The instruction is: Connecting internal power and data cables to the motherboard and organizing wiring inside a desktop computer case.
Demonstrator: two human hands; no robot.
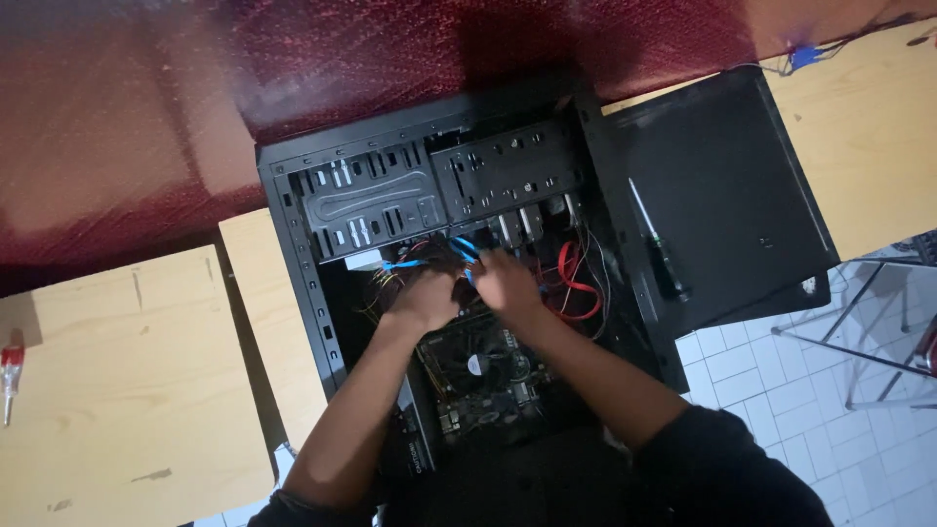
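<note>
Wooden desks carry an open PC case (468,195), its side panel (717,195) already removed with a screwdriver (656,239) laid on it. Both hands — left (427,296), right (505,281) — are closed around blue cables (459,251) inside; wiring remains unfinished.

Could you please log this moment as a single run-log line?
left hand: among cables in computer case | right hand: on blue cable | screwdriver: lying on side panel
</note>
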